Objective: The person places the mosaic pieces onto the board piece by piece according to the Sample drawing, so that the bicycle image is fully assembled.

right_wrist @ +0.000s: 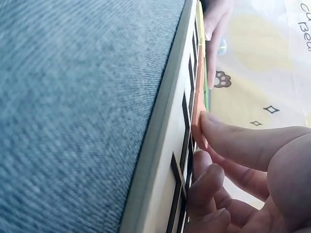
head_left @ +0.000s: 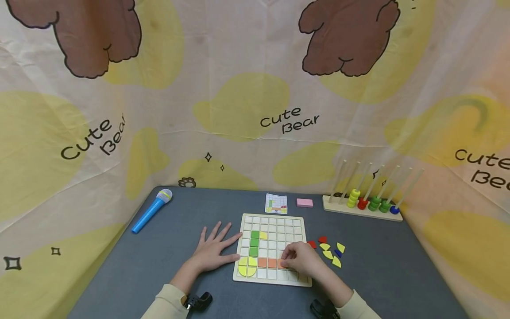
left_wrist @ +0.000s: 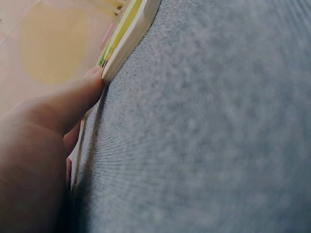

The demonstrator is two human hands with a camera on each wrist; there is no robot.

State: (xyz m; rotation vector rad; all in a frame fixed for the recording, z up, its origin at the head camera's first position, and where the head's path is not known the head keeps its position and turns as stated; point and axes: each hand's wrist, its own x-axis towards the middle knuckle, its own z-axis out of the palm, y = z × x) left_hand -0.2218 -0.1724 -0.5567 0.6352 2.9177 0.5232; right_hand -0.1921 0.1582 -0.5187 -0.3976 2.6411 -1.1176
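Observation:
A wooden grid board (head_left: 275, 282) lies on the table. My left hand (head_left: 210, 253) rests beside it with fingers spread, thumb and forefinger tips touching its left edge; the left wrist view shows the thumb against that edge (left_wrist: 130, 46). Over the lower right squares, my right hand (head_left: 302, 259) pinches an orange square tile (right_wrist: 197, 125) between thumb and fingers, low at the board surface. Left of it are two more orange tiles (head_left: 267, 262) in a row. A column of green tiles (head_left: 254, 243), one yellow piece (head_left: 264, 235) and a yellow cluster (head_left: 247, 266) occupy other squares.
Loose yellow, red and blue pieces (head_left: 327, 254) lie right of the board. Behind it are a pattern card (head_left: 276, 203) and a pink block (head_left: 304, 203). A pegged bead stand (head_left: 360, 208) stands back right; a blue toy microphone (head_left: 151, 211) lies back left.

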